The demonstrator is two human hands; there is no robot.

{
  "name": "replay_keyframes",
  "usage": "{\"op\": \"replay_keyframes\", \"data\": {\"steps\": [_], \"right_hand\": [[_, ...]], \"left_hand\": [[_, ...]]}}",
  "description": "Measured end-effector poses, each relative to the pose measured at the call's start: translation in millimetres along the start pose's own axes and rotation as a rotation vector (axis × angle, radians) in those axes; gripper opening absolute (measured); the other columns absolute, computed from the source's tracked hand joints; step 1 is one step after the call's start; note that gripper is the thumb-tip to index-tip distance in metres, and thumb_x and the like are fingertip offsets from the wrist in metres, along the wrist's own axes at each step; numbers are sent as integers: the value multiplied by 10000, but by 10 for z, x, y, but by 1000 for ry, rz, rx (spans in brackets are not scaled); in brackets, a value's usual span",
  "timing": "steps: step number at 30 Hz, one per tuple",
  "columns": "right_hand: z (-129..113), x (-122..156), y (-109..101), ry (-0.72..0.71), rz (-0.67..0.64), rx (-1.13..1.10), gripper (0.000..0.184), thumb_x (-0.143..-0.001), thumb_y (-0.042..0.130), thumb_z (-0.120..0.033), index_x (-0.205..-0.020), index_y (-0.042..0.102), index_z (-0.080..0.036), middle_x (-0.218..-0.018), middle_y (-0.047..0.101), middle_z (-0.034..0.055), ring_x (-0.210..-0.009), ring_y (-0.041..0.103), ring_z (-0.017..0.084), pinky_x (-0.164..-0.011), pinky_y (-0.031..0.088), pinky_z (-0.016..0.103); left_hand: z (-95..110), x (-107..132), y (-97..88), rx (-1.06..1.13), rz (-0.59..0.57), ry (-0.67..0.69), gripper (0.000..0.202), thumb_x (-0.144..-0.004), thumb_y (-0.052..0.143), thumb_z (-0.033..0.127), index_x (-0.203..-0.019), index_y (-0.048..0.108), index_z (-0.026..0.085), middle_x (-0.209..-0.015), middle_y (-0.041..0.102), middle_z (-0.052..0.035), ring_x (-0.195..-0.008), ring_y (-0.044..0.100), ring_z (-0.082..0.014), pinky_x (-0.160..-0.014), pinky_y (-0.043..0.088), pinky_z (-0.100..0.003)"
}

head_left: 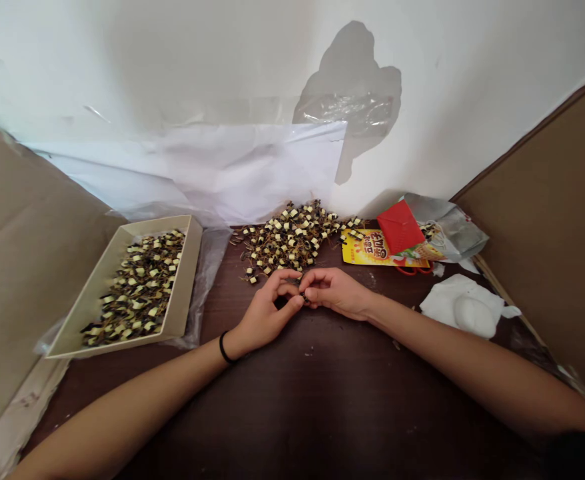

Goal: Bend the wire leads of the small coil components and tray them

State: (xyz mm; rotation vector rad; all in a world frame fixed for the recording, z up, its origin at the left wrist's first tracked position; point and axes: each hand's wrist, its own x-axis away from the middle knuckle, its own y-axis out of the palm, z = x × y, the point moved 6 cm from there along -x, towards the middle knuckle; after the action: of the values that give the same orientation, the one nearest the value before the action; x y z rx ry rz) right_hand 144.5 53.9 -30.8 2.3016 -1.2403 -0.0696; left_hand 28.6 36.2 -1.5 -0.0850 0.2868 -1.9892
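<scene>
Worktop (pixel 312 400), dark brown, its far edge against a white wall (pixel 172 53); from where I stand, both hands meet midway between its left and right edges, just short of the far-edge pile; left hand (pixel 265 308), black band (pixel 226 347) at the wrist, has thumb and fingers pinched on a small dark part (pixel 303 297); right hand (pixel 337 293) pinches the same part, fingertips touching the left's; its detail is mostly hidden. Loose pile of black-and-cream parts (pixel 292 237) at the middle of the far edge; beige tray (pixel 185 293) near the left edge, many similar parts inside; far right corner: yellow packet (pixel 355 255), red packet (pixel 400 227), silvery bag (pixel 462 230); crumpled white tissue (pixel 437 300) by the right edge.
</scene>
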Motion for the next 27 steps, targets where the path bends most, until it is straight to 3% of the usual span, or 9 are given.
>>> {"op": "replay_keyframes", "data": {"steps": [27], "right_hand": [[-14, 12, 11, 6, 22, 64, 274, -610, 795, -305, -747, 634, -131, -599, 608, -33, -532, 526, 63, -563, 407, 218]], "left_hand": [[-2, -1, 7, -6, -33, 38, 313, -865, 556, 256, -1132, 420, 167, -826, 678, -31, -804, 657, -150, -780, 463, -272]]}}
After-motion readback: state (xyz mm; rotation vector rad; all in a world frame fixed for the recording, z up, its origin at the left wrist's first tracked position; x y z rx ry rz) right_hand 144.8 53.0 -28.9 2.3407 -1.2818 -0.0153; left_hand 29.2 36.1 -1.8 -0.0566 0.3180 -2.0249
